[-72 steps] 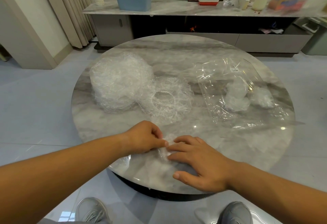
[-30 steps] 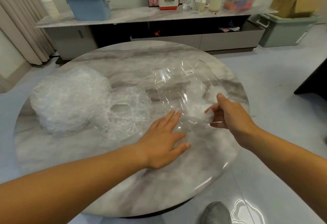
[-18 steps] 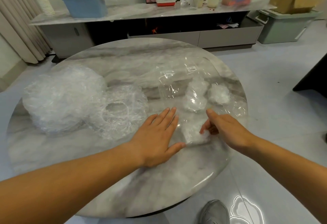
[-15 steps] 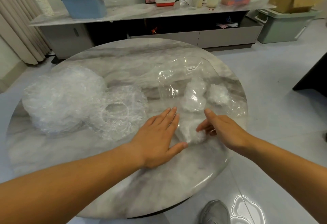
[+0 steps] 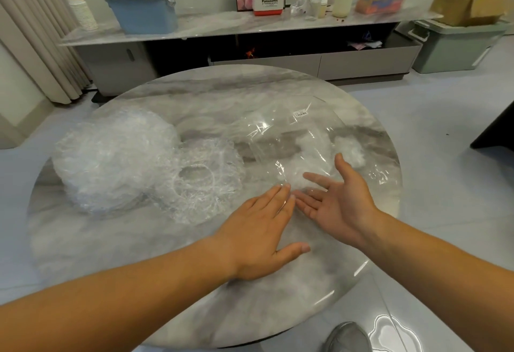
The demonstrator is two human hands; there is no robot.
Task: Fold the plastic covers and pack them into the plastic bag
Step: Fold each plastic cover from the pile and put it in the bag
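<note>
A clear plastic bag lies on the right half of the round marble table, with folded white covers inside it. My left hand lies flat, palm down, on the bag's near edge. My right hand is beside it, palm up, fingers straight and empty, at the bag's mouth. A folded cover sits just beyond its fingertips. On the left is a pile of unfolded covers, and a single elastic-rimmed cover lies spread beside it.
A low cabinet runs behind the table, carrying a blue bin, a stack of cups and small items. A green crate with a cardboard box stands at the right. My shoe shows below the table edge.
My right hand carried a folded cover into the bag, let it go and turned palm up, fingers straightened. My left hand stayed flat on the bag's edge.
</note>
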